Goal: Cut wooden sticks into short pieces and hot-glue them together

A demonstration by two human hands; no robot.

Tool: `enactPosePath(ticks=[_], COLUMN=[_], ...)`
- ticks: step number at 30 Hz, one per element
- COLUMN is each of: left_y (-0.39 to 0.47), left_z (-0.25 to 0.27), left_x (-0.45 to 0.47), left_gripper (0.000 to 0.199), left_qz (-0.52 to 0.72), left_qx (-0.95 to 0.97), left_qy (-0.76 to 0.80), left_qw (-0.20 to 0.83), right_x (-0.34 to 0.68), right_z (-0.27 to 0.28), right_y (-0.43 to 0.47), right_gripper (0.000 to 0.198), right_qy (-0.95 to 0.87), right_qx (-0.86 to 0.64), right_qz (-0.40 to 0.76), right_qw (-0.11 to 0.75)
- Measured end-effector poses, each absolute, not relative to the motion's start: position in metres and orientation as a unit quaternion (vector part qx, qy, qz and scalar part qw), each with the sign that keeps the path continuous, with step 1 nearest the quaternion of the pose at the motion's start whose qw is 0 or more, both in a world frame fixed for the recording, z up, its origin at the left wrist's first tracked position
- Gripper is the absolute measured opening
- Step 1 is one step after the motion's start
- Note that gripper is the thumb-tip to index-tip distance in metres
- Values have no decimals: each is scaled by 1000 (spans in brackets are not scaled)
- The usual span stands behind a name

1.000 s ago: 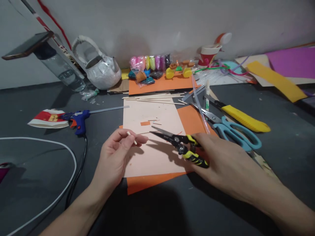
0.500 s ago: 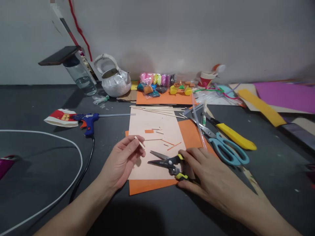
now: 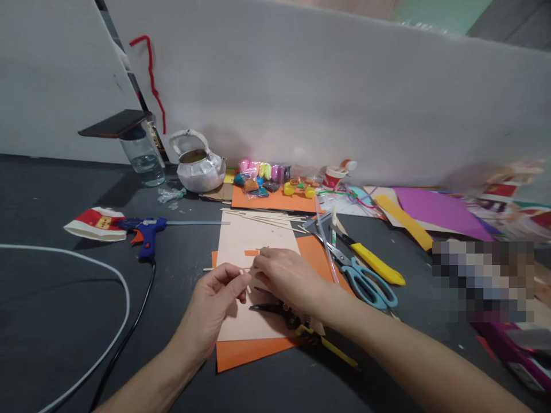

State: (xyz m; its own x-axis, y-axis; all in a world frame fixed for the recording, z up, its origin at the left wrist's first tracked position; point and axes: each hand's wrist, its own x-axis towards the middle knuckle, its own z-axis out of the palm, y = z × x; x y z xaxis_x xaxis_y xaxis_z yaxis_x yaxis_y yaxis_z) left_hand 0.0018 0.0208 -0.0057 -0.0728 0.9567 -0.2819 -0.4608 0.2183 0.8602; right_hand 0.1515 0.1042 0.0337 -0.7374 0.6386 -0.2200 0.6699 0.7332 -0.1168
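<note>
My left hand (image 3: 217, 295) is closed, pinching a short piece of thin wooden stick (image 3: 248, 285) between thumb and forefinger. My right hand (image 3: 286, 281) reaches across the pale paper (image 3: 235, 327), its fingers bent together round a longer thin wooden stick (image 3: 209, 269); their exact grip is partly hidden. That stick runs behind my left fingers and out past the paper's left edge. Under my right wrist lie black cutters (image 3: 269, 308) with yellow-edged handles, blades apart, partly covered. A small orange paper scrap (image 3: 251, 252) shows just beyond my right fingers.
Several thin sticks (image 3: 262, 215) lie across the paper's far end. Blue-handled scissors (image 3: 370, 284) and a yellow cutter knife (image 3: 379, 264) are on the right. A blue glue gun (image 3: 148, 235) with its cord is left. Behind stand a metal kettle (image 3: 200, 172) and clay packets (image 3: 258, 180).
My right hand has let go of the cutters and moved left, over the paper to the longer stick. My left hand still pinches the short piece. The camera view has shifted.
</note>
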Motion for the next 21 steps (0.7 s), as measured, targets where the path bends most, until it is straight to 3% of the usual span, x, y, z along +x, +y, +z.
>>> enactPosePath(ticks=[6,21], left_y=[21,20], left_z=[-7,-14], left_x=[2,4], left_gripper=[30,36], left_qz=[556,529], left_qx=[287,297], left_qy=[474,486], left_qw=[619,629], right_x=[133,128], right_z=[20,22], right_y=[118,128], right_gripper=[29,34], right_qy=[920,900], right_qx=[351,394], right_qz=[-89,-136], right_qw=[149,125])
